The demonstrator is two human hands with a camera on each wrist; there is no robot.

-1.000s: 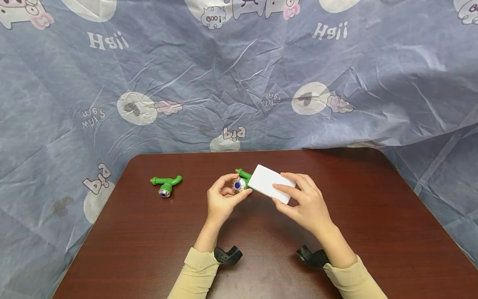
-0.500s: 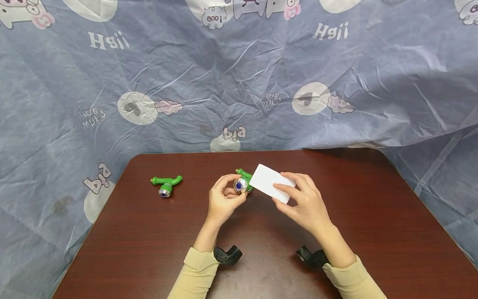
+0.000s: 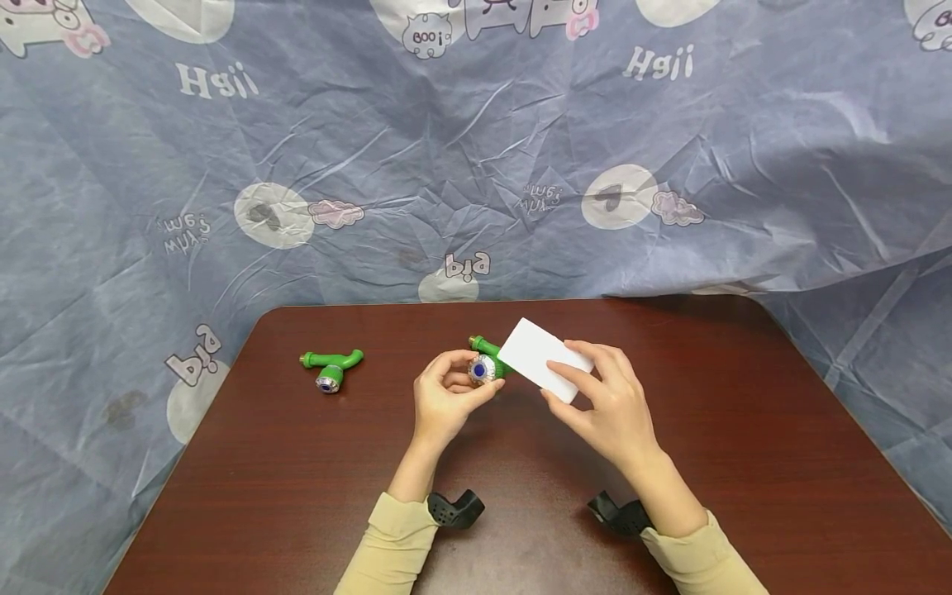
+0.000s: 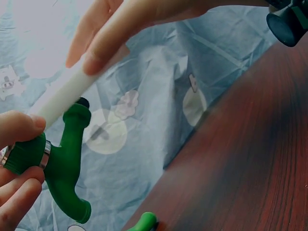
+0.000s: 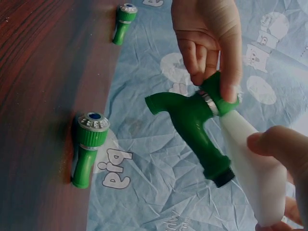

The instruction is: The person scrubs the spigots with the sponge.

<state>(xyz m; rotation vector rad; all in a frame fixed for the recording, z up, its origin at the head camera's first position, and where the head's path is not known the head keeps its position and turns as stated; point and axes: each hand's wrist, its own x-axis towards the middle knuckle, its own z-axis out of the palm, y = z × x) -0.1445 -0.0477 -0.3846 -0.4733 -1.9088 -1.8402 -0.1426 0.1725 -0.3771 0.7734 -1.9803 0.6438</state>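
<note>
My left hand [image 3: 445, 395] grips a green plastic faucet [image 5: 192, 115] by its round knob, fingers and thumb on either side. In the head view the knob's silver face with a blue centre points back toward me. My right hand [image 3: 606, 397] pinches a flat white sponge [image 3: 543, 359] between thumb and fingers. One end of the sponge meets the faucet by the knob, as the right wrist view shows. The faucet's black threaded end [image 4: 83, 102] lies close to the sponge. Much of the held faucet is hidden behind the sponge in the head view.
A similar green faucet [image 3: 330, 368] lies on the left of the brown table [image 3: 669, 496]. Another faucet [image 3: 485, 344] with a brass end lies behind my left hand, mostly covered. A blue-grey printed cloth [image 3: 446, 165] hangs behind the table.
The sponge has shifted slightly up and tilted more steeply with my right hand. The held faucet's knob has moved slightly right and turned. Both hands keep their holds.
</note>
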